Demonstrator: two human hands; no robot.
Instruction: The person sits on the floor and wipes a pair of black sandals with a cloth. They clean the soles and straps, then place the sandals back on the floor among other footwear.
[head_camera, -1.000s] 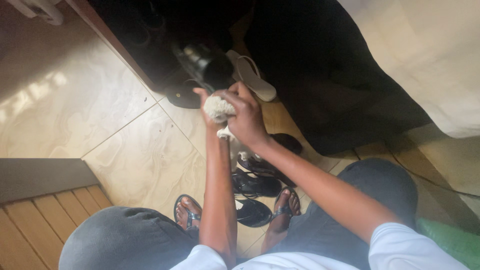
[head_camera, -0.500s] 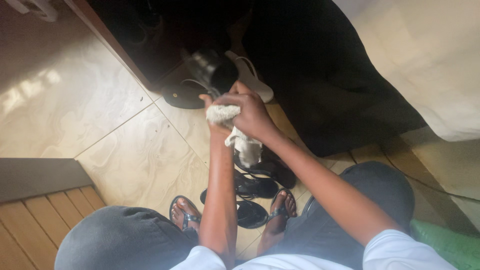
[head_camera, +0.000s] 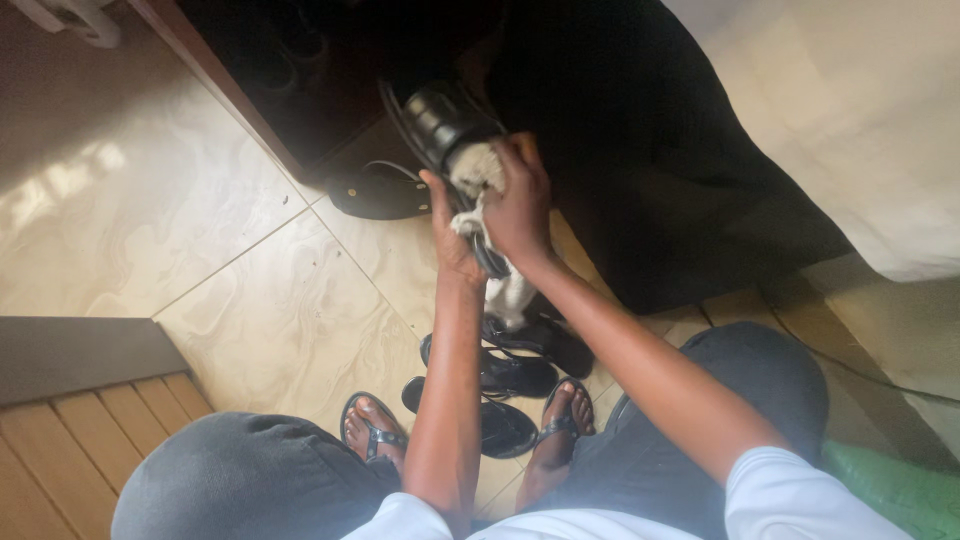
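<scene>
Left hand (head_camera: 447, 225) has its grip closed around the black shoe (head_camera: 440, 118), steadying it above the floor (head_camera: 250, 290), while the right hand (head_camera: 518, 205) presses a bunched white cloth (head_camera: 478, 172) onto it, probably wiping.

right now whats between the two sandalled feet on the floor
A pair of black sandals lies on the tile floor between the left foot and right foot, per the head view.

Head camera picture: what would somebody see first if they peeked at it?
First, the two hands in the middle: the left hand holds a shiny black shoe while the right hand presses a white cloth on it. Below, black sandals lie on the pale floor tiles between the person's feet.
</scene>
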